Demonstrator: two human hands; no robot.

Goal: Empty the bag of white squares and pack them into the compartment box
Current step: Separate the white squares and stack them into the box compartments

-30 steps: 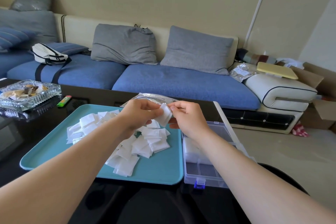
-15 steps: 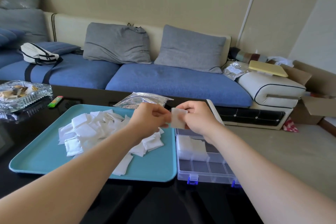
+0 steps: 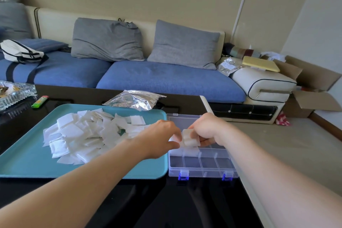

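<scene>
Spanning the foreground, one black table (image 3: pixel 166 201) carries every item under review. One teal tray (image 3: pixel 27 169) lies on its left part, long axis running left to right. One clear compartment box (image 3: pixel 201 165) sits touching the tray's right edge, lid open on the far side, its two blue latches (image 3: pixel 183 177) pointing toward the person; four compartments are countable in the near row. One silver foil bag (image 3: pixel 135 99) lies flat just beyond the tray's far rim, long axis left to right. A loose pile of white squares (image 3: pixel 83 135), too overlapped to count, covers the tray's middle.

Both hands meet above the box's middle rows. The left hand (image 3: pixel 159 139) pinches a small stack (image 3: pixel 189 138) of squares at its left edge; the right hand (image 3: pixel 207 129) grips it with curled fingers. The stack stands on edge, seemingly two or three pieces.
</scene>
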